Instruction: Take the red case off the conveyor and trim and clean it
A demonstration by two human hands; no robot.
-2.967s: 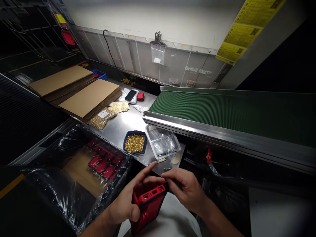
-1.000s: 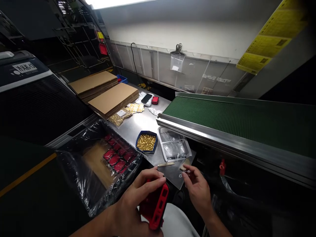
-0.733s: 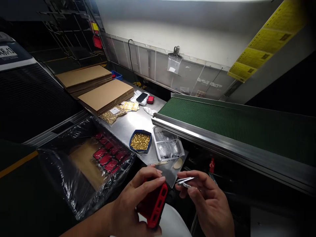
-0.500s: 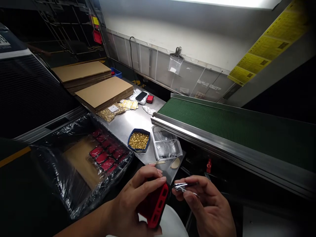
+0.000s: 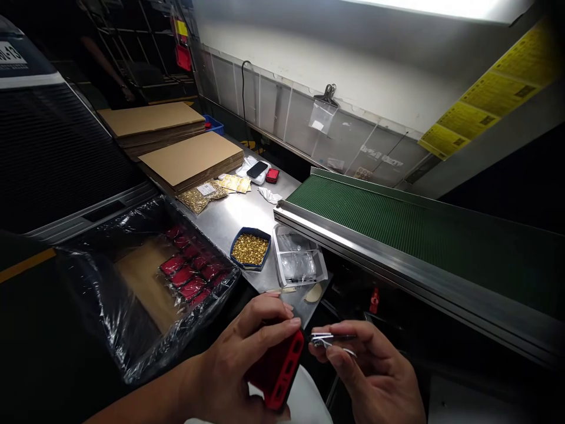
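My left hand [image 5: 238, 359] is closed round a red plastic housing [image 5: 278, 371], held on edge near my lap with its slotted side facing right. My right hand [image 5: 375, 377] pinches a pair of metal tweezers [image 5: 329, 340], whose tips point left and sit just beside the top corner of the housing. Ahead on the steel bench [image 5: 220, 218] stand a blue tray of small brass parts [image 5: 249, 249] and a clear plastic tray [image 5: 299, 262] holding clear bags.
A plastic-lined box [image 5: 145, 288] with several red housings [image 5: 192, 271] sits at my left. Flat cardboard stacks [image 5: 189, 159], a bag of brass parts [image 5: 198, 197], a phone [image 5: 257, 169] and yellow label sheets [image 5: 233, 184] lie further back. A green conveyor belt [image 5: 419, 229] runs along the right.
My right hand reached to the bench edge, picked up the tweezers and brought them back beside the red housing. My left hand turned the housing on edge.
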